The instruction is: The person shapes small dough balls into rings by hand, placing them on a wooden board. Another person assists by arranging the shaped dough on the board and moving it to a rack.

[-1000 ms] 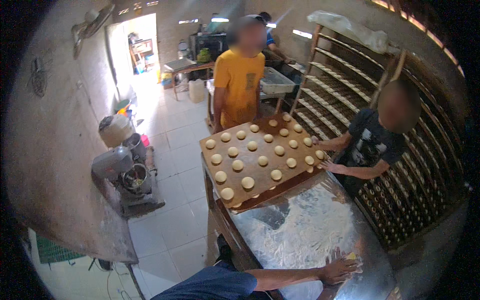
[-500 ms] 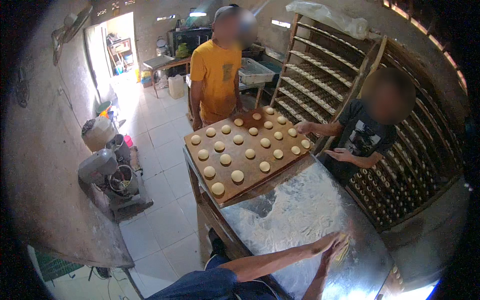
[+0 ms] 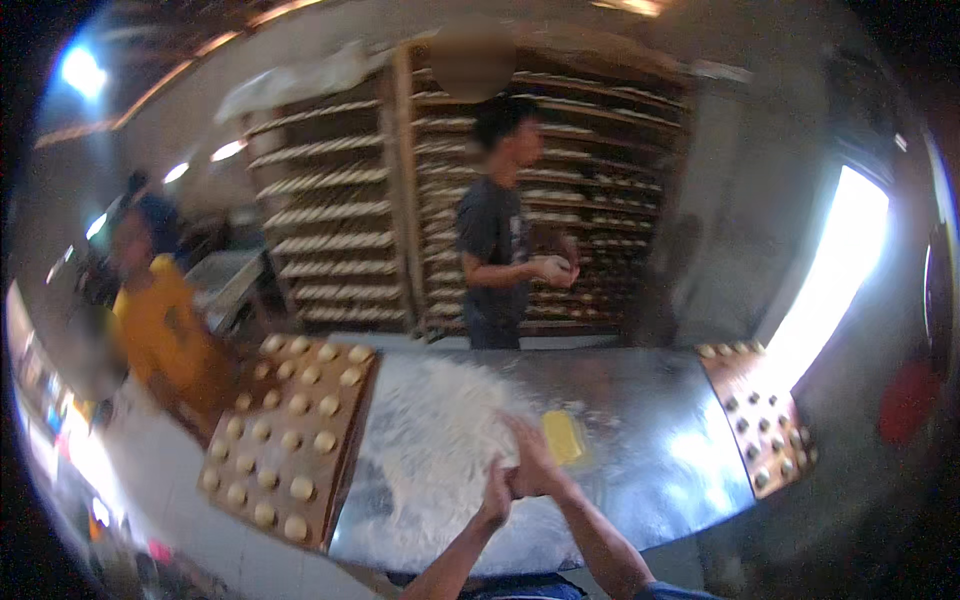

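Note:
My left hand (image 3: pixel 496 492) and my right hand (image 3: pixel 530 460) meet over a flour-dusted metal tabletop (image 3: pixel 395 420). The right hand's fingers stretch forward; the left's are blurred and partly hidden against it, so I cannot tell what, if anything, lies between them. Just right of my right hand lies a flat yellow tool (image 3: pixel 563 437), probably a scraper. To the left, a wooden board (image 3: pixel 340 440) carries several pale dough rounds (image 3: pixel 300 487). At the right end, another board (image 3: pixel 740 460) carries more rounds.
A person in a dark shirt (image 3: pixel 490 230) stands behind the table, hands together. Tall racks (image 3: pixel 400 200) hold many trays behind them. A person in orange (image 3: pixel 155 320) stands left, another person in blue (image 3: pixel 155 215) behind, near a tub (image 3: pixel 225 275). A bright opening (image 3: pixel 830 250) is at right.
My view has swung right toward the racks. My hands have left the yellow tool and come together beside it. The person in the dark shirt has let go of the board and turned sideways.

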### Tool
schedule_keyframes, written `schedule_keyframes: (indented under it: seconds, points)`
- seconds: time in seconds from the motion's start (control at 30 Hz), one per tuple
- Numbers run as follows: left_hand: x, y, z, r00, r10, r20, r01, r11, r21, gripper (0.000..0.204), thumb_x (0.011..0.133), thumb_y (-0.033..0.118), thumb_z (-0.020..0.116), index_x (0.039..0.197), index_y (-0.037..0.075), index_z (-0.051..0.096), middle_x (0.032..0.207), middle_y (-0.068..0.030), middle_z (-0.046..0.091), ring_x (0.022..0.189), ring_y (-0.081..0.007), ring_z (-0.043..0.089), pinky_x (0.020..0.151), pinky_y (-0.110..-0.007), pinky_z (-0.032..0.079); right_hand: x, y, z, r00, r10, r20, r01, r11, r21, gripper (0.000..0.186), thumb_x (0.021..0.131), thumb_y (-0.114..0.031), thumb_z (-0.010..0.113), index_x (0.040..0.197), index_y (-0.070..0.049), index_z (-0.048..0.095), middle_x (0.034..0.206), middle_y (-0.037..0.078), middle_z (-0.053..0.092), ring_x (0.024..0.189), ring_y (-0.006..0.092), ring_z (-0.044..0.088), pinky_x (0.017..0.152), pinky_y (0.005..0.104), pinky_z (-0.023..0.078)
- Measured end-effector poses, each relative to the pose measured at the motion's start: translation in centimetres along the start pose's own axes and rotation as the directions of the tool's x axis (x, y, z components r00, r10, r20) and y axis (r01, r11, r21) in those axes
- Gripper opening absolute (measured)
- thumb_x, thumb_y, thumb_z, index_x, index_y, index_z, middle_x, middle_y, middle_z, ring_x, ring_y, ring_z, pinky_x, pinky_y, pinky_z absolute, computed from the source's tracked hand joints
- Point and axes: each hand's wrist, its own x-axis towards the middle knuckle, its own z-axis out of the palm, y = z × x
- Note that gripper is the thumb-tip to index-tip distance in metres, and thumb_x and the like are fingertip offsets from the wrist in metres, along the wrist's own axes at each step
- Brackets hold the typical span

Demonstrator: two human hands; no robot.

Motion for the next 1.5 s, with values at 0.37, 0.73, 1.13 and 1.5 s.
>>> schedule_keyframes:
  seconds: [0.37,0.73,1.13,1.5]
  points:
    - [-1.4,-0.3,-1.0,0.978,0.110,-0.179,-0.076,0.980,0.184,0.048,0.088,0.042,0.052,0.112,0.001,0.058,0.106,-0.0121,0.061,0.095,-0.0266,0.059,0.091,-0.042,0.043,-1.8,-2.4,-1.8,0.993,-0.040,0.113,0.012,0.971,0.237,0.086,0.061,-0.002,0.065,0.141,-0.007,0.037,0.135,0.020,0.047,0.128,0.0389,0.041,0.108,0.0443,0.033]
    - [-0.7,6.3,-1.7,0.773,0.448,0.450,-0.583,0.221,0.781,0.068,0.069,0.011,0.070,0.132,0.001,0.045,0.140,-0.0221,0.041,0.131,-0.0392,0.038,0.108,-0.049,0.031,-3.6,-3.7,-0.1,0.951,-0.031,0.309,-0.077,0.940,0.334,0.024,0.063,-0.017,0.073,0.070,0.002,0.061,0.067,0.017,0.064,0.061,0.0309,0.063,0.058,0.0405,0.048]
    - [-3.0,8.4,1.1,0.737,0.540,0.407,-0.672,0.516,0.531,0.027,0.068,-0.008,0.062,0.093,0.002,0.064,0.101,-0.0125,0.065,0.098,-0.0213,0.061,0.091,-0.036,0.045,-3.8,-4.2,0.6,0.962,-0.064,0.264,-0.114,0.788,0.605,0.025,0.060,-0.015,0.069,0.076,0.002,0.061,0.073,0.007,0.060,0.069,0.0144,0.055,0.060,0.0317,0.046]
    - [-6.8,7.3,-0.2,0.964,-0.007,0.264,-0.171,0.747,0.643,0.070,0.100,0.058,0.026,0.101,-0.003,0.060,0.097,-0.0118,0.063,0.084,-0.0220,0.061,0.079,-0.035,0.047,-5.5,-5.0,-3.6,0.974,-0.166,0.152,0.161,0.986,0.046,0.076,0.092,-0.068,0.035,0.114,-0.003,0.066,0.157,0.017,0.017,0.146,0.0373,0.007,0.116,0.0578,0.008]
